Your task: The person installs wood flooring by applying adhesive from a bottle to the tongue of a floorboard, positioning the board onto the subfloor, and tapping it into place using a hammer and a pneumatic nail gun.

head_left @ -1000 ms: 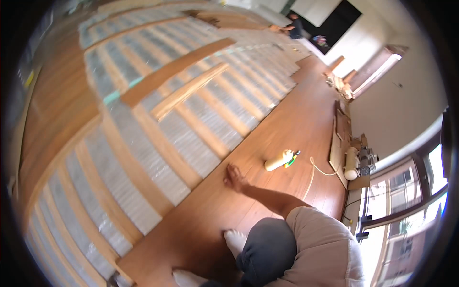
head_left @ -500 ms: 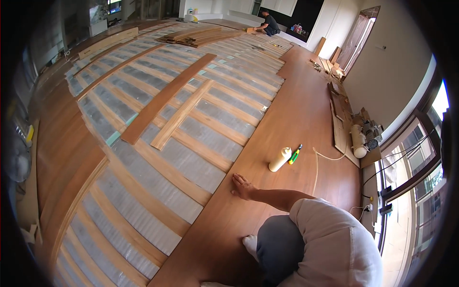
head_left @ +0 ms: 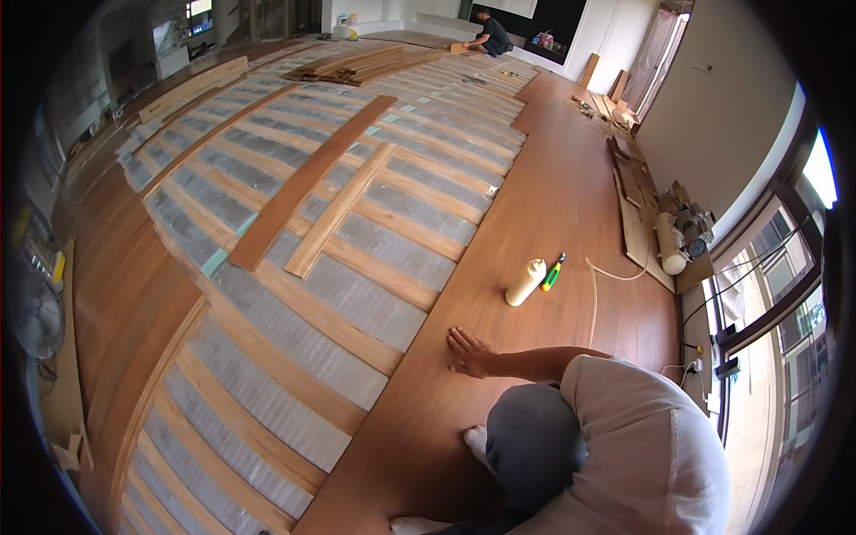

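Observation:
My right hand lies palm down on the finished wood flooring, near its left edge. The fingers stretch out and are slightly apart, with nothing in them. Beyond the hand stands a cream squeeze bottle. Next to the bottle lies a green and yellow hand tool, its exact kind too small to tell. My left hand is out of sight. Left of the flooring edge, pale wooden battens run over silvery sheeting. A loose brown floorboard and a lighter plank rest across them.
A stack of boards lies farther off, near a crouching co-worker at the back. Along the right wall are an air compressor, a thin hose and board offcuts. More brown flooring borders the left side.
The view has shifted slightly, so the scene sits a little differently in the picture. My right hand stays flat on the flooring, its fingers a bit more spread.

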Action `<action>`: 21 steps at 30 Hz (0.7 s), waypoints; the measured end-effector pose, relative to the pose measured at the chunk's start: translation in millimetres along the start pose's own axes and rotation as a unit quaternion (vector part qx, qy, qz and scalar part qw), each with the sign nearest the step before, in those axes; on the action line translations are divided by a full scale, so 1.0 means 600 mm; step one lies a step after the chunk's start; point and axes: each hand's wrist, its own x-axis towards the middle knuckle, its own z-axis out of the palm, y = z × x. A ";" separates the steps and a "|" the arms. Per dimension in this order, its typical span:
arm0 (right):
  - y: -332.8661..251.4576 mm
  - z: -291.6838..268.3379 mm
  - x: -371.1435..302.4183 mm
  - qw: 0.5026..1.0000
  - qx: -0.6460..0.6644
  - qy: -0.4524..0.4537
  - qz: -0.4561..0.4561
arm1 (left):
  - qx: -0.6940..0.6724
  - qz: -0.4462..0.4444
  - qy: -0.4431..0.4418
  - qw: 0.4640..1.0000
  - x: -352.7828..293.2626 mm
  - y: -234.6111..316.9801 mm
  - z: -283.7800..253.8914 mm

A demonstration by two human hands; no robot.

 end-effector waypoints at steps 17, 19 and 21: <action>-0.012 0.061 -0.079 0.979 -0.116 0.163 -0.041 | 0.210 0.106 0.076 0.969 0.076 -0.017 0.013; 0.001 0.052 -0.113 0.984 -0.104 0.137 -0.050 | 0.151 0.125 0.121 0.973 0.061 0.075 0.014; 0.015 0.019 -0.169 0.995 -0.060 0.070 -0.044 | 0.061 0.172 0.175 0.968 0.027 0.209 0.006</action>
